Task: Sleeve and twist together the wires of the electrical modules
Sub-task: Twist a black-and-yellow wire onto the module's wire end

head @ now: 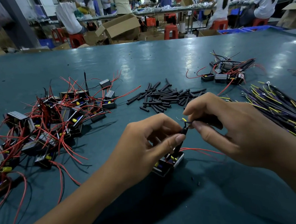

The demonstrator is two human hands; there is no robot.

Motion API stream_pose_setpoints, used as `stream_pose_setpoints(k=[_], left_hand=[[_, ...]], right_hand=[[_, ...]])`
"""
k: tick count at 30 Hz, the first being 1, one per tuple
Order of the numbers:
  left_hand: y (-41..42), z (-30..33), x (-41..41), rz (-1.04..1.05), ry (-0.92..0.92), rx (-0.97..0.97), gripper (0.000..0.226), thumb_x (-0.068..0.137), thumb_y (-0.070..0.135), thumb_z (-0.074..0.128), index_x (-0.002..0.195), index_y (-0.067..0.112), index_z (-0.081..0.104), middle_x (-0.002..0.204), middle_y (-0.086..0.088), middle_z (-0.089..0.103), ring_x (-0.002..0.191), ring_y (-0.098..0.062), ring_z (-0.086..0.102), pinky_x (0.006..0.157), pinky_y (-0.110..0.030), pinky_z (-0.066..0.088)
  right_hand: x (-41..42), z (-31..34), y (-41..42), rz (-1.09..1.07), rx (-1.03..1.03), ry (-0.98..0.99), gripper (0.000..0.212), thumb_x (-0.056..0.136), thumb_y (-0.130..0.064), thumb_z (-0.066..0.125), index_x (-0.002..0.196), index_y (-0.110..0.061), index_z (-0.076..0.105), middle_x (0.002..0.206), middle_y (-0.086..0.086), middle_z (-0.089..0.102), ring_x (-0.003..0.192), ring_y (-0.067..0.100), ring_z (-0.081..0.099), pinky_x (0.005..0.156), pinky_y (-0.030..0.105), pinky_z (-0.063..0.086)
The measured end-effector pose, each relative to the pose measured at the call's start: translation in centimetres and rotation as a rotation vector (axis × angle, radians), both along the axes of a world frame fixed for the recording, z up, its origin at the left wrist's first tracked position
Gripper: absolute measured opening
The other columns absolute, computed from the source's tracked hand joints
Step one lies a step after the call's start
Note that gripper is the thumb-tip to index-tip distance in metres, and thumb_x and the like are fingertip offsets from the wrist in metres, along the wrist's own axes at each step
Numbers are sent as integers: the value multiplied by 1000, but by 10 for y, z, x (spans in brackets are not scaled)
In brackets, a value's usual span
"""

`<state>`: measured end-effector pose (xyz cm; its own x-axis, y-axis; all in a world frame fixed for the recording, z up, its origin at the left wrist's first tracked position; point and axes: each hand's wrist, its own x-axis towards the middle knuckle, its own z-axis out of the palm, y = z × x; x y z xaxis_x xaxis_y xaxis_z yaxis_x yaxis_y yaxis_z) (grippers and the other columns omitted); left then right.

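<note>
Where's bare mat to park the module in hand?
Free: the near mat in front of the held module, between the forearms, and the far strip beyond the sleeve pile. Crowded: module heap left, wire bundle right, small module cluster far right. Left hand and right hand fill the centre.

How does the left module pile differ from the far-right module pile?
The left pile is much bigger and sprawls toward the near edge; the right pile is small and compact. Loose red wires fan out of the left pile; the right pile's leads look mostly black and bundled. Both lie on the green table.
</note>
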<state>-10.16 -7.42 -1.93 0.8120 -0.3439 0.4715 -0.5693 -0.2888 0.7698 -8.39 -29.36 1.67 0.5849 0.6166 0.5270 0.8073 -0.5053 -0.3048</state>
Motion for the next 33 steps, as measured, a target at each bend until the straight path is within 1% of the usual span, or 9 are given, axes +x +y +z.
stream_pose_setpoints(k=[2,6,8,11,15,19,24,29,33], left_hand=[[0,2,1,56,-126,76,3,90,21,72,91,20,70,74,9,67,64,-9,63,55,-36,51],[-2,6,1,108,-262,208,7,88,12,76,95,13,73,78,8,65,69,-8,60,65,-12,41],[-3,6,-1,110,-209,197,9,87,14,76,96,15,73,78,10,64,69,-10,61,63,-14,42],[-2,5,-3,129,-48,81,7,88,23,73,93,20,69,77,17,65,67,-12,63,59,-30,51],[-2,5,-2,136,27,94,4,90,25,73,87,22,72,70,12,67,62,-6,62,58,-21,49],[-4,6,-2,81,180,-36,11,90,28,68,82,20,73,71,4,72,56,-7,60,55,-16,46],[-5,4,-5,186,-82,192,6,87,28,73,90,25,69,77,18,64,66,-4,59,60,-9,39],[-3,-2,-6,247,-39,24,14,83,25,81,92,29,71,80,11,66,67,-12,62,61,-20,50],[-5,-1,-7,233,-107,49,5,86,19,78,90,22,75,74,18,68,67,0,61,64,-6,41]], right_hand=[[2,0,-1,-14,-6,15,21,93,-19,56,113,-16,54,86,-12,63,77,-2,55,72,3,37],[3,3,-2,-38,3,55,23,90,-24,61,111,-20,56,89,-17,69,82,-4,63,72,7,42],[3,4,-2,-56,21,64,20,89,-28,63,107,-22,59,89,-19,70,84,-8,64,70,4,40],[3,4,-2,-60,30,90,11,89,-26,64,100,-22,61,80,-20,66,75,-8,60,67,3,37],[5,3,-1,-74,-41,134,12,93,-23,53,104,-25,57,84,-20,69,74,-4,62,64,8,40],[5,0,0,-73,-54,141,17,95,-28,51,111,-25,53,89,-20,70,71,5,63,65,17,45],[7,-2,3,-47,-54,116,17,96,-24,52,113,-21,53,83,-17,69,57,-5,49,59,8,36],[7,-4,3,-45,-48,118,16,96,-23,52,112,-22,53,83,-19,69,55,-4,48,58,6,34],[7,-5,2,-42,-22,136,16,96,-23,54,112,-22,54,84,-19,70,56,-10,49,58,3,33]])
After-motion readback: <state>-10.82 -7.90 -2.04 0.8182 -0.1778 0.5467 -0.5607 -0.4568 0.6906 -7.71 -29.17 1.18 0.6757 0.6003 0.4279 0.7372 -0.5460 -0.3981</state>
